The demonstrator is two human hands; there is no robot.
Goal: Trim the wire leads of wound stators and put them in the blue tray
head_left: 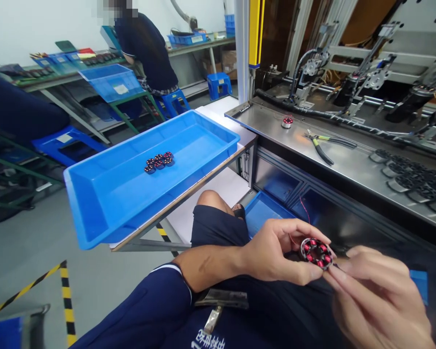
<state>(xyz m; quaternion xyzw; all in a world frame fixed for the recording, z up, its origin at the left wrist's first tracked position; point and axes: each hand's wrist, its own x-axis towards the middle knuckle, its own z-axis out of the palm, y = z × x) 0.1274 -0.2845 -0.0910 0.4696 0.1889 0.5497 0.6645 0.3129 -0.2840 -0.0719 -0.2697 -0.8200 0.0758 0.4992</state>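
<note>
My left hand (pixel 281 252) grips a wound motor stator (pixel 317 253), a ring with red coils around an open centre. Its thumb is at the near edge and its fingers at the far side. A thin red wire (pixel 305 208) trails up from the stator. My right hand (pixel 381 291) is closed in a pinch at the stator's lower right edge. A thin dark end shows by those fingertips, too small to name. On the metal bench beyond lie cutting pliers (pixel 321 143) with green and black handles, jaws apart, and another red-wound stator (pixel 287 122).
Several stators (pixel 160 161) lie in a blue tray (pixel 127 189) at left. Dark ring-shaped parts (pixel 414 177) fill the bench's right side, before machine fixtures (pixel 349 87). A blue bin (pixel 267 211) is below the bench. A co-worker (pixel 145 53) sits behind; another person's dark clothing (pixel 18 106) shows at left.
</note>
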